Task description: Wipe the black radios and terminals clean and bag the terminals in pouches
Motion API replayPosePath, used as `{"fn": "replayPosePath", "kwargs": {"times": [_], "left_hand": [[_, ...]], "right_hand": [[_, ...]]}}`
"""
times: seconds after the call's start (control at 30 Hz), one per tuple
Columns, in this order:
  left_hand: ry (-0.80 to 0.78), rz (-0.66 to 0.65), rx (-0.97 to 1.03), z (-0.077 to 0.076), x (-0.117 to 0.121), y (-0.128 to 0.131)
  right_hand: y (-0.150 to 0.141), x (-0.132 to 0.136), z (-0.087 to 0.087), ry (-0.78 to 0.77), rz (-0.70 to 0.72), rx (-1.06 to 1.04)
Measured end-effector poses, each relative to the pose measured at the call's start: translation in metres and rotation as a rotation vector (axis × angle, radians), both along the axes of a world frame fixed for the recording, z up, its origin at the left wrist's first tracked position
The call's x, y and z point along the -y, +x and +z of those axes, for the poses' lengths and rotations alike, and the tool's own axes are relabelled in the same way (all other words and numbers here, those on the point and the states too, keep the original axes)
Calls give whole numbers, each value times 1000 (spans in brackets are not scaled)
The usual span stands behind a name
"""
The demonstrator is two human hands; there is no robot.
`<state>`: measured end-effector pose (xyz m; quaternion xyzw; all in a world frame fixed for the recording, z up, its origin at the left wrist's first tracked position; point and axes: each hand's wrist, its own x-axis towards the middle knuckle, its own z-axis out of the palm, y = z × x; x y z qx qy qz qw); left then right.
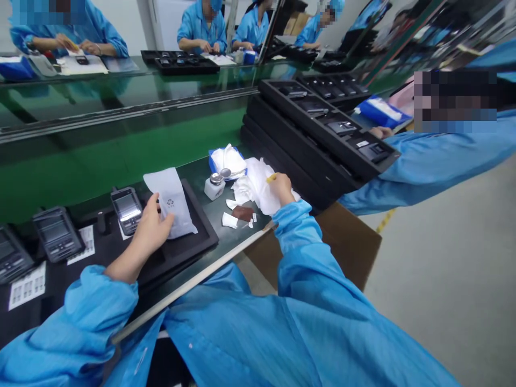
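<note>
My left hand (151,228) is at the left edge of a translucent white plastic bag (177,201) printed with a recycling mark. Its thumb and fingers are apart, and the fingertips rest on or just over the bag. The bag lies on a black tray (201,226). Left of that hand is a black handheld device (127,208) with a screen and keys. My right hand (281,188) is closed over a crumpled white sheet (260,174), with a small yellow thing (271,178) at its fingertips. I cannot tell what the yellow thing is.
More handhelds (58,232) and label sheets (27,285) lie at left. A dispenser bottle (215,186), a blue box of white wipes (228,161) and a brown scrap (243,213) stand mid-bench. Stacked black trays (290,140) rise at right beside a co-worker's sleeve (435,161). Cardboard (346,242) is below.
</note>
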<state>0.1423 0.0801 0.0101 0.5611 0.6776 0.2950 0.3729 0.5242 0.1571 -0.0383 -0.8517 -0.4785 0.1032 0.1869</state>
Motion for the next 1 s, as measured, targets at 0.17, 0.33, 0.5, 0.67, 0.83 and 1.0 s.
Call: {"fn": "replayPosePath", "kwargs": {"times": [0.17, 0.33, 0.5, 0.67, 0.83, 1.0], "left_hand": [[27, -125, -65, -2, 7, 3], [285, -136, -103, 14, 16, -2], [308, -128, 6, 16, 24, -14], [263, -112, 117, 14, 32, -26], [215, -101, 197, 14, 38, -32], [160, -88, 275, 11, 38, -35]], "right_hand": [[-5, 2, 27, 188, -55, -191], [-26, 2, 67, 398, 84, -326], [-32, -3, 97, 335, 49, -194], [-39, -9, 80, 62, -38, 30], [-36, -8, 47, -203, -15, 12], [-17, -6, 39, -229, -42, -100]]}}
